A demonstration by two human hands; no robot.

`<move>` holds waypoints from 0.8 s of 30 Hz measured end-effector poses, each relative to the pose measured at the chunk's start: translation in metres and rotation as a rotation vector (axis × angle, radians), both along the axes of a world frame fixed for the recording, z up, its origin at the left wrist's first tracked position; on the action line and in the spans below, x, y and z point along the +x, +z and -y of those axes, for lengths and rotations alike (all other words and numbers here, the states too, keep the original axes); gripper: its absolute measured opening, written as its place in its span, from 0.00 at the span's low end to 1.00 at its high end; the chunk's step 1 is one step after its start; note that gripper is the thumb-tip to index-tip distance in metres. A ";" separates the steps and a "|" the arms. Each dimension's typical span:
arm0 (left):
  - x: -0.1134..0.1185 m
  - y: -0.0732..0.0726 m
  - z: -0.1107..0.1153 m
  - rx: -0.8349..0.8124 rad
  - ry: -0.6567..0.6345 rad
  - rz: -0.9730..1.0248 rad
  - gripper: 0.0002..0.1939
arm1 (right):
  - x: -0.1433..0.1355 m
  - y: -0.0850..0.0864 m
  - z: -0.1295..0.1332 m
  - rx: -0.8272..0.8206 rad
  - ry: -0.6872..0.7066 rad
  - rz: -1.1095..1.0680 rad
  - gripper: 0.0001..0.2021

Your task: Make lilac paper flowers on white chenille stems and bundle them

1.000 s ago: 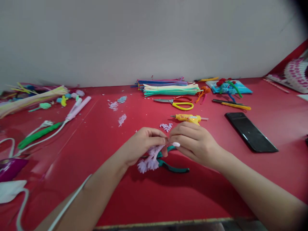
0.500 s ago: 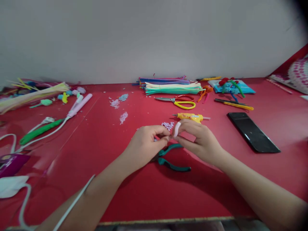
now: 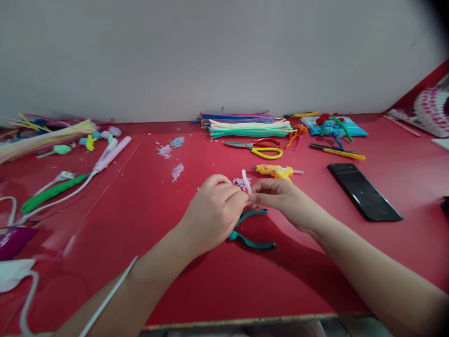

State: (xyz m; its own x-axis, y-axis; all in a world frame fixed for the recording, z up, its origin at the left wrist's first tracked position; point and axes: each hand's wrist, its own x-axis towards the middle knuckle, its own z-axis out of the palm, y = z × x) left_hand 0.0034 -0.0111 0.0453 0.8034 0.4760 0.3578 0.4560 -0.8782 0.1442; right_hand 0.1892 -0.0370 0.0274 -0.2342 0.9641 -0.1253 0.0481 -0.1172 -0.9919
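A short pale pink fuzzy strip, like a piece of pipe cleaner (image 3: 246,180), sticks up from between my two hands. My right hand (image 3: 277,193) pinches its lower end between thumb and fingers. My left hand (image 3: 215,210) is closed right against the right fingertips, its back turned up; whatever it grips is hidden. Just behind the fingertips lies a small heap of cut lilac pieces (image 3: 240,183). Under the hands rest pliers with teal handles (image 3: 254,242), their jaws covered by my left hand.
Beyond the hands lie a yellow glue gun (image 3: 275,170), scissors (image 3: 266,152) and bundled pipe cleaners (image 3: 249,128). A black phone (image 3: 365,191) is at right. Lilac fluff (image 3: 177,172) lies left of centre. At far left are a pink corded tool (image 3: 112,154) and a green-handled tool (image 3: 54,193).
My left hand has rolled over so its back faces up and its fingers curl in. The pink strip now stands more upright between the hands. The view has shifted slightly.
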 end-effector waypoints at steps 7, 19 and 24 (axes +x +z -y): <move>-0.001 -0.001 -0.004 0.018 -0.085 0.017 0.11 | -0.003 -0.002 0.002 0.079 0.018 0.120 0.07; 0.010 0.008 0.022 -1.170 0.143 0.624 0.12 | -0.001 0.001 0.013 0.969 -0.524 0.527 0.06; 0.021 -0.003 0.021 -1.597 0.201 1.081 0.10 | 0.000 -0.001 0.015 1.418 -0.264 0.704 0.09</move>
